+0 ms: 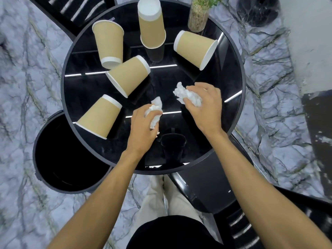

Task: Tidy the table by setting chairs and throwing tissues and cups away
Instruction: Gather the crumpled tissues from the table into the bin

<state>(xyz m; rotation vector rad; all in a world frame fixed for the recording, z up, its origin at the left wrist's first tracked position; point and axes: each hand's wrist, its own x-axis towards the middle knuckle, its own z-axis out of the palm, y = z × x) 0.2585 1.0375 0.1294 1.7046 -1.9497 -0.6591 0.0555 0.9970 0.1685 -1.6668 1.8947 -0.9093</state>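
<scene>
Tissue collecting looks like the step in hand. Near the frame's centre the hands are apart: the left hand [143, 124] is clamped on a crumpled tissue [156, 109], and the right hand [205, 105] grips a second tissue [186, 95], both low over the black table [179, 78]. Five paper cups [125, 76] sit across the upper left. Next, both wads likely need carrying to the bin [36, 151] at lower left and releasing there.

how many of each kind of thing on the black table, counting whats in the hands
paper cups: 5
crumpled tissues: 2
glass vase with plant: 1
total: 8
</scene>
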